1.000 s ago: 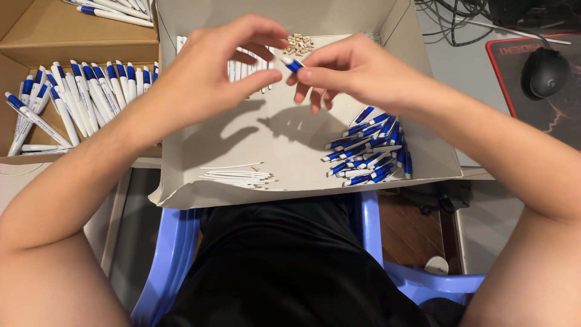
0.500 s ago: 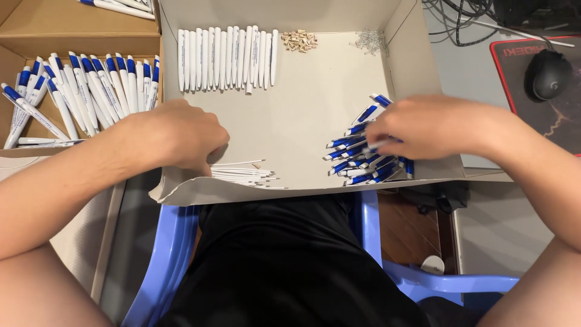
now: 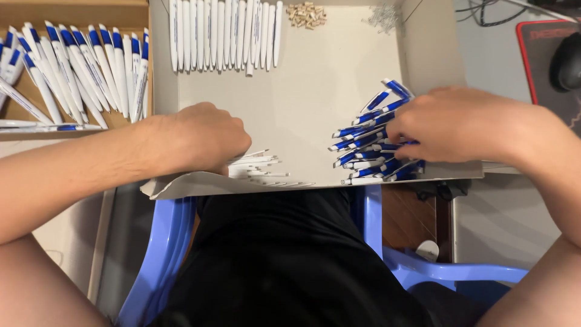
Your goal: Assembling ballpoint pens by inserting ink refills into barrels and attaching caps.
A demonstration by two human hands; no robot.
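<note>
Cardboard tray (image 3: 315, 91) on the lap, pen parts sorted in heaps.
Left hand (image 3: 203, 136) closes over white refills (image 3: 257, 166); right hand (image 3: 454, 124) digs, fingers curled, into blue pen caps (image 3: 366, 142); picking parts.

both forearms are bare, no sleeves, watch or rings that i can see; left hand (image 3: 203, 138) and right hand (image 3: 451, 124) gloveless; black clothing (image 3: 290, 260) fills the lower middle of the frame
</note>
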